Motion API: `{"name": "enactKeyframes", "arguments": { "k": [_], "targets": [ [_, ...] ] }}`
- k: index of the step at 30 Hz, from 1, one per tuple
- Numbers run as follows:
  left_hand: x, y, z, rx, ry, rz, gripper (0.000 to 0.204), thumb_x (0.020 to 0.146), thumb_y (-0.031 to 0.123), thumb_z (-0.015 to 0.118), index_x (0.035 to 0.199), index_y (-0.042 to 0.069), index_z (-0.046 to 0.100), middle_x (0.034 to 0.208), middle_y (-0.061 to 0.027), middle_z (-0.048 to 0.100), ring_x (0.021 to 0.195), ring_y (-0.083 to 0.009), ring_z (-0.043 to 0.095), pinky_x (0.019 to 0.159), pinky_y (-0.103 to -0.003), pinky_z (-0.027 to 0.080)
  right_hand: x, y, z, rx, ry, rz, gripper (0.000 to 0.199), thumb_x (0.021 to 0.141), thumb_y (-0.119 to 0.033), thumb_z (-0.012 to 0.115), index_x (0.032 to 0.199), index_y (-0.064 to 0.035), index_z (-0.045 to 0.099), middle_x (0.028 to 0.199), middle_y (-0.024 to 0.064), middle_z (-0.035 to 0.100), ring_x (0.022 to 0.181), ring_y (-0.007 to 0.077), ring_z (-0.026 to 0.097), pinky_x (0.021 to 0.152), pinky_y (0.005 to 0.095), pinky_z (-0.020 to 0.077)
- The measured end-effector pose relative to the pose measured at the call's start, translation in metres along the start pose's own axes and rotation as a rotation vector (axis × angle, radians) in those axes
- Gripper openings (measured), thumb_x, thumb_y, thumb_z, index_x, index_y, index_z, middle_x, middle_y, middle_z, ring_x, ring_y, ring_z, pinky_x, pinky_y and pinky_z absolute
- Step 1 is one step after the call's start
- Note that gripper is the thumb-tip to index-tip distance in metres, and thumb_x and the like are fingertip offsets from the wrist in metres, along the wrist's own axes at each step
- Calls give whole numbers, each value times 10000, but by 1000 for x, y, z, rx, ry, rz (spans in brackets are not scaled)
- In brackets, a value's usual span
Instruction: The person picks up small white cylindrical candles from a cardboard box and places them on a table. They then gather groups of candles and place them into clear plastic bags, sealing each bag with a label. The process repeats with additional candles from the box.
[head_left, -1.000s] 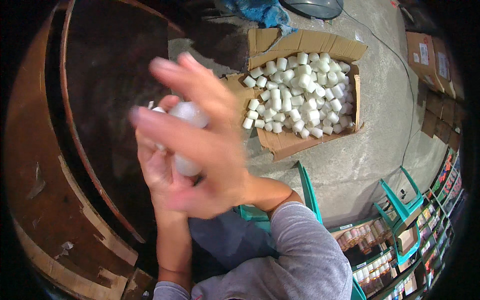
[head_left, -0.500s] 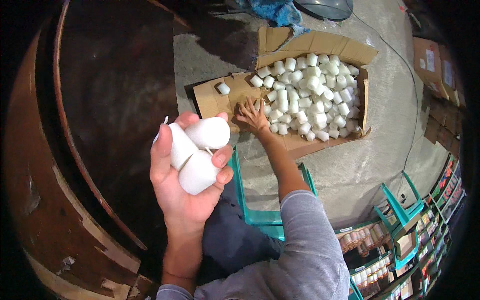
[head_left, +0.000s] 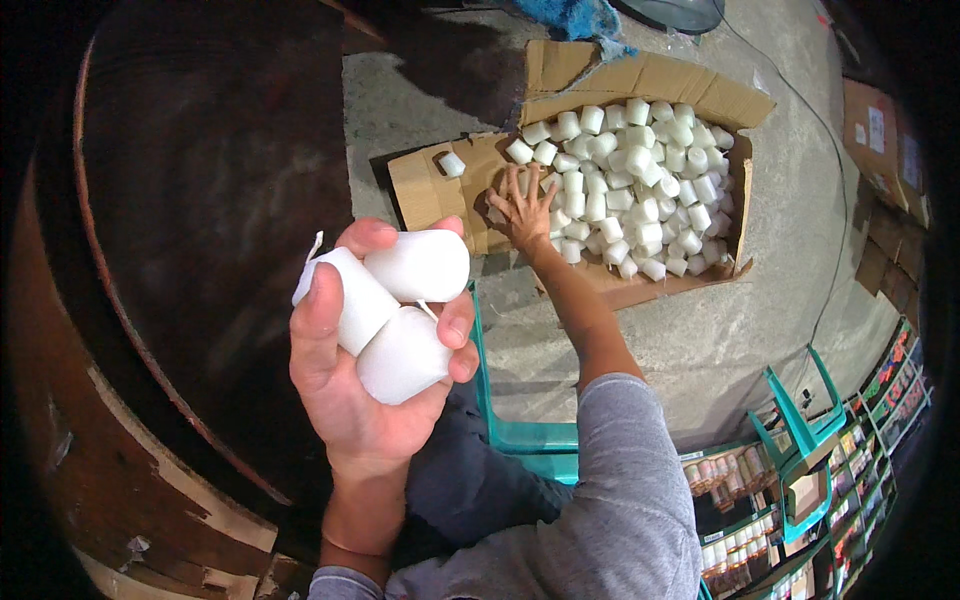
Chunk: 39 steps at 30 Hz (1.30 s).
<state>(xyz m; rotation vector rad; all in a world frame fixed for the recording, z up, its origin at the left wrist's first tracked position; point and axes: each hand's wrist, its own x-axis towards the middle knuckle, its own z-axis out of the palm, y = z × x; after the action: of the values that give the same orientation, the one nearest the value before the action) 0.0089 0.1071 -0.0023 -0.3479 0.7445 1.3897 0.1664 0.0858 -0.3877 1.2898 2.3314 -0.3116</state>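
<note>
My left hand [head_left: 345, 390] is raised in front of me, palm up, and grips three short white candles [head_left: 395, 305], one with a wick showing. My right hand [head_left: 522, 205] reaches far out into an open cardboard box [head_left: 640, 85] on the floor. Its fingers are spread over the near left corner of a pile of several white candles [head_left: 640, 190]. Whether it grips one I cannot tell. One loose candle [head_left: 452, 164] lies on the box's left flap.
A big dark round wooden vessel [head_left: 180, 300] fills the left side. A teal plastic stool [head_left: 520, 440] is under me. More teal stools [head_left: 800, 420] and shelves of small goods [head_left: 800, 520] stand at the lower right. Flattened cardboard [head_left: 885, 150] lies at the far right.
A second ago both hands were together around the candles. The right hand has since left and stretched out into the box, while the left keeps the three candles.
</note>
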Motion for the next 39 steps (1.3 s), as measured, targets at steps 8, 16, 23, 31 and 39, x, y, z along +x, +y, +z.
{"name": "enactKeyframes", "arguments": {
  "k": [8, 16, 23, 31, 39],
  "targets": [
    [3, 0, -6, 145, -122, -38, 435, 1006, 504, 504, 1269, 157, 508, 1426, -233, 454, 841, -235, 518, 647, -377, 522, 10, -22, 30, 59, -11, -266, 452, 965, -300, 533, 1376, -478, 472, 1629, 79, 155, 1449, 408, 231, 1079, 578, 355],
    [2, -3, 2, 35, -23, 0, 438, 996, 465, 510, 1255, 111, 518, 1319, -260, 538, 793, -301, 626, 593, -407, 557, 22, -14, 39, 154, 151, -358, 361, 949, -218, 537, 1256, -404, 573, 1470, 96, 367, 1314, 385, 391, 955, 507, 458],
    [4, 3, -6, 122, -97, -15, 443, 1004, 490, 503, 1273, 139, 505, 1414, -245, 461, 841, -263, 554, 644, -389, 528, -12, -55, -37, 704, 21, -43, 474, 789, -248, 690, 1244, -168, 583, 1232, 131, 562, 1136, 400, 545, 934, 556, 432],
    [0, 1, -4, 93, -112, -46, 441, 1004, 498, 510, 1278, 153, 503, 1461, -234, 420, 863, -241, 515, 676, -384, 513, 26, -38, -3, 161, -1, 95, 387, 953, -253, 519, 1332, -295, 585, 1424, 69, 449, 1251, 356, 439, 964, 559, 375],
    [3, 7, -7, 110, -78, -1, 421, 1005, 491, 512, 1258, 155, 526, 1439, -228, 442, 851, -237, 512, 674, -381, 513, 70, -38, -17, 352, -257, 21, 338, 932, -284, 573, 1257, -222, 644, 1260, 68, 596, 1175, 327, 540, 840, 509, 511]
  ]
}}
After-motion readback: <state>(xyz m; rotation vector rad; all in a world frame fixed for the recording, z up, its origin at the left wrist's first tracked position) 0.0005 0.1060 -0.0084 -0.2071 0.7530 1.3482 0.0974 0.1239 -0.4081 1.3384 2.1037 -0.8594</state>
